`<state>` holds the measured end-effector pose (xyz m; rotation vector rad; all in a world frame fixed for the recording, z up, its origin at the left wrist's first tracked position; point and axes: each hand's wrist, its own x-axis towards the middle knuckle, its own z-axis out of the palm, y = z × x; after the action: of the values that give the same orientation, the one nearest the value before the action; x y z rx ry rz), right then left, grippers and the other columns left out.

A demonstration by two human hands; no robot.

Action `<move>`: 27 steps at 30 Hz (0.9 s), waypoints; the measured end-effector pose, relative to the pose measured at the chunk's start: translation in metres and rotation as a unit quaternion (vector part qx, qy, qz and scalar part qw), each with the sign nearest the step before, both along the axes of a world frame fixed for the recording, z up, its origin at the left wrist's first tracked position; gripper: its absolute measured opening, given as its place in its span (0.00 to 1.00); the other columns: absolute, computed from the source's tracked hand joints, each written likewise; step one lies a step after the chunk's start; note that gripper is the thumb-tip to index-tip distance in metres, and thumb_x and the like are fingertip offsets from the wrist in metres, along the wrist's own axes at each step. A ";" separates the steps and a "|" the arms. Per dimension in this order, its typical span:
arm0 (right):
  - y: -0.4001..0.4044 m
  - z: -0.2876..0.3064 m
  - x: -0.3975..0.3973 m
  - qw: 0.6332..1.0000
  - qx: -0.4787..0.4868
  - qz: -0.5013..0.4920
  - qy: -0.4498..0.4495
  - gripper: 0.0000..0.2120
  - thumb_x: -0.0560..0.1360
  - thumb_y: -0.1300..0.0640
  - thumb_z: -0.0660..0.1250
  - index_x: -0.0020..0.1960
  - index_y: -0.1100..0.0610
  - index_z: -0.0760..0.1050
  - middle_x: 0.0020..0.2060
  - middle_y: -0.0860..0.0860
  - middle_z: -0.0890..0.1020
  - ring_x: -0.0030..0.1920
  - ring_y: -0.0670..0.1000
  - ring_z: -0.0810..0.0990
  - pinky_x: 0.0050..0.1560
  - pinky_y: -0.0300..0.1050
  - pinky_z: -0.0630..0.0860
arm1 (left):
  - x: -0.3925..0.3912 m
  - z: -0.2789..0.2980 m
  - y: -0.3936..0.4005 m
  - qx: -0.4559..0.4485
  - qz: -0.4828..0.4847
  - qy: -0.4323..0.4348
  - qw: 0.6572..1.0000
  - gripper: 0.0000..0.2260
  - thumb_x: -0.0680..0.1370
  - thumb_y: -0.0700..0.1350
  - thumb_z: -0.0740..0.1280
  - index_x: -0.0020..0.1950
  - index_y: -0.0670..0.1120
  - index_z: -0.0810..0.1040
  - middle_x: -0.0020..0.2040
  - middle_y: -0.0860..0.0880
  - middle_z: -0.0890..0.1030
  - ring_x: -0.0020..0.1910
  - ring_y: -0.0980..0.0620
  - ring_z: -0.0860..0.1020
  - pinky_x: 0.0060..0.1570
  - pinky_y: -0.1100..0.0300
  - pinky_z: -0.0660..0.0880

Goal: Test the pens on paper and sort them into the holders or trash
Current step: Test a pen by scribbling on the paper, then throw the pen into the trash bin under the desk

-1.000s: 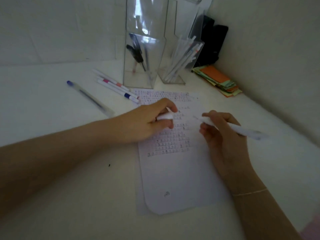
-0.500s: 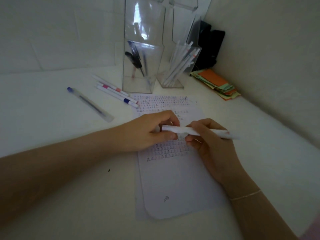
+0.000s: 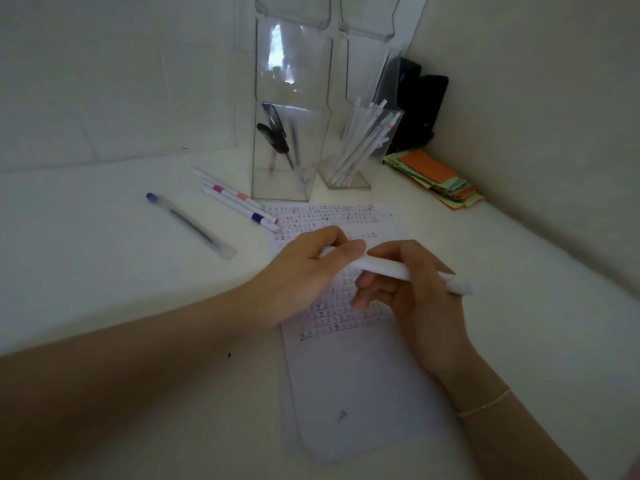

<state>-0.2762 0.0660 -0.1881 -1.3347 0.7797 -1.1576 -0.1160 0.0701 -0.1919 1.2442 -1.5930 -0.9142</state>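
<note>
Hands both grip white pen over paper, loose pens left.

I see a slim white plastic pen lying level above a white paper sheet covered with rows of small marks; two clear acrylic holders stand upright behind, pens inside.

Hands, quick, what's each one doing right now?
Left hand: fingers pinch the end of the white pen.
Right hand: grips the same pen's barrel.
</note>
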 end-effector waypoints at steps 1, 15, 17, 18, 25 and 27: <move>0.001 0.001 0.002 1.000 -0.006 -0.001 0.010 0.17 0.77 0.56 0.54 0.45 0.68 0.77 0.32 0.62 0.80 0.30 0.61 0.80 0.34 0.50 0.78 | 0.001 -0.002 -0.001 0.007 0.006 -0.001 1.000 0.15 0.79 0.51 0.61 0.34 0.47 0.68 0.24 0.56 0.66 0.26 0.60 0.64 0.29 0.68 0.62; 0.024 0.055 -0.094 0.958 -0.085 -0.265 0.073 0.11 0.75 0.58 0.68 0.41 0.67 0.79 0.22 0.53 0.75 0.21 0.51 0.71 0.25 0.39 0.70 | -0.097 0.024 -0.014 -0.068 -0.026 -0.046 0.996 0.11 0.81 0.50 0.56 0.45 0.46 0.73 0.39 0.53 0.77 0.36 0.58 0.75 0.40 0.62 0.70; 0.040 0.056 -0.146 0.910 -0.110 -0.390 0.089 0.11 0.76 0.57 0.66 0.36 0.58 0.80 0.19 0.46 0.73 0.21 0.46 0.70 0.25 0.36 0.67 | -0.138 0.021 -0.011 -0.088 -0.042 -0.067 0.993 0.09 0.81 0.48 0.57 0.52 0.47 0.75 0.48 0.52 0.79 0.43 0.57 0.78 0.45 0.62 0.72; 0.050 0.054 -0.173 0.875 -0.124 -0.457 0.097 0.11 0.75 0.55 0.66 0.34 0.53 0.79 0.19 0.44 0.73 0.22 0.43 0.70 0.26 0.37 0.66 | -0.159 0.017 -0.009 -0.106 -0.061 -0.095 0.988 0.08 0.81 0.47 0.58 0.54 0.48 0.75 0.52 0.51 0.78 0.47 0.56 0.78 0.49 0.62 0.72; 0.130 -0.053 -0.318 0.734 0.021 -0.626 0.264 0.15 0.76 0.49 0.60 0.34 0.55 0.72 0.26 0.50 0.74 0.29 0.52 0.76 0.33 0.49 0.73 | -0.279 -0.018 0.004 -0.223 -0.233 -0.346 0.881 0.21 0.76 0.50 0.52 0.65 0.46 0.74 0.67 0.46 0.72 0.66 0.47 0.70 0.67 0.50 0.63; 0.144 -0.102 -0.339 0.727 0.124 -0.586 0.335 0.15 0.75 0.47 0.61 0.36 0.57 0.72 0.30 0.54 0.77 0.35 0.59 0.79 0.35 0.50 0.73 | -0.298 -0.021 0.005 -0.226 -0.225 -0.357 0.878 0.22 0.74 0.49 0.53 0.64 0.45 0.74 0.67 0.46 0.73 0.65 0.46 0.70 0.66 0.50 0.64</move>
<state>-0.6150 0.2099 -0.2904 -0.9346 2.4667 -1.3733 -0.4140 0.0749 -0.2128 0.9185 -2.5809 -0.2792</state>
